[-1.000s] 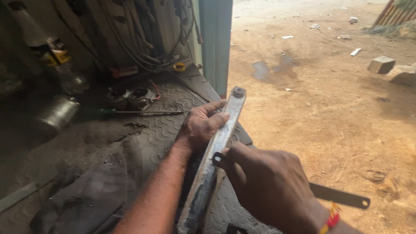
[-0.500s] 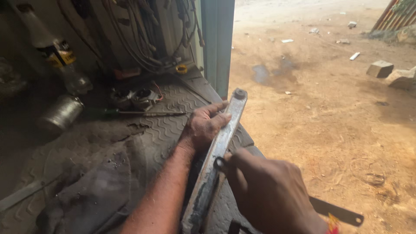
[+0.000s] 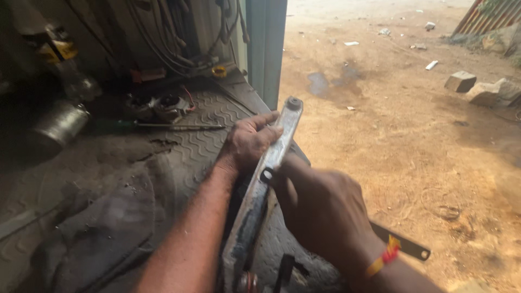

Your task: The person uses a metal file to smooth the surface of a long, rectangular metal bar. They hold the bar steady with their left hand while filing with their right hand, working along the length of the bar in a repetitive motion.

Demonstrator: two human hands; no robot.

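2 hands busy | left hand (image 3: 248, 143) grip clasping metal bar (image 3: 264, 182) | right hand (image 3: 320, 211) grip pinching hacksaw blade (image 3: 404, 245)

Two bare hands, left hand (image 3: 247, 142) and right hand (image 3: 320, 209), grimy with workshop dirt. Bare forearms, no sleeves. Just behind the right hand, a red and yellow thread band (image 3: 383, 256) tied around the wrist.

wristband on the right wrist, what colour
Red and yellow wristband, seen in the head view.
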